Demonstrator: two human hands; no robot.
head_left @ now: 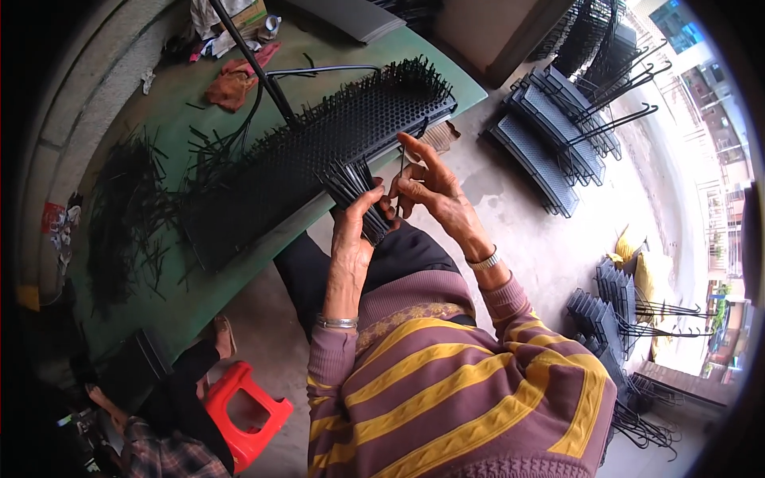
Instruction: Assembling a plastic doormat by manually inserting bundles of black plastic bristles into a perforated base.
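A bundle of thin black strips (347,183) is gripped in my left hand (351,239), fingers wrapped round its middle. Close beside it, my right hand (442,195) pinches a single thin black strip (401,162) between thumb and fingers, its index finger stretched upward. Both hands are just off the near edge of a long black perforated panel (335,126) lying on the green table (239,283). Many short black strips stand up along the panel's far side, thickest at its right end. What the far fingers of my left hand do is hidden by the bundle.
Loose black strips (131,215) lie heaped on the table's left. A reddish cloth (233,84) and a black metal pole (255,64) are behind the panel. A red stool (275,410) stands lower left near another person (171,446). Stacked black mesh racks (530,163) stand on the right.
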